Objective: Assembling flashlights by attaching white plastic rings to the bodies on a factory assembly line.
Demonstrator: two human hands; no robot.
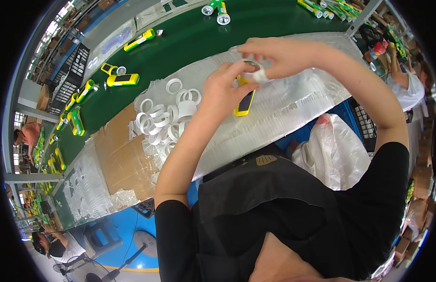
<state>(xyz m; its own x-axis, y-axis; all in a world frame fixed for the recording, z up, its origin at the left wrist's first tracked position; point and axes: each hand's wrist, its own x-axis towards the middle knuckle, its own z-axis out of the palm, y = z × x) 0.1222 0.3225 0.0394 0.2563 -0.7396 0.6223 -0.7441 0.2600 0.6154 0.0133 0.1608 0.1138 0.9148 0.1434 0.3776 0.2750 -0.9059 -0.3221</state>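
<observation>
In front of my chest, over the plastic-covered work surface, both my hands meet at the head end of a yellow flashlight [245,104] with a dark panel on its body. My left hand [222,87] is closed on it, thumb and index finger around the head end. A white ring [260,75] sits at that head, against the thumb side of my right hand [279,55]. My right hand's fingers curve over the far side of the head, and its grip is on the ring. Left of my left forearm lies a loose pile of white rings [186,110].
A green conveyor belt [190,54] runs beyond the work surface, carrying several yellow-green flashlights [123,80]. Brown cardboard [121,150] lies at the left. A white sack [333,152] hangs near my right side. Other people work at both sides; a fan [86,268] stands lower left.
</observation>
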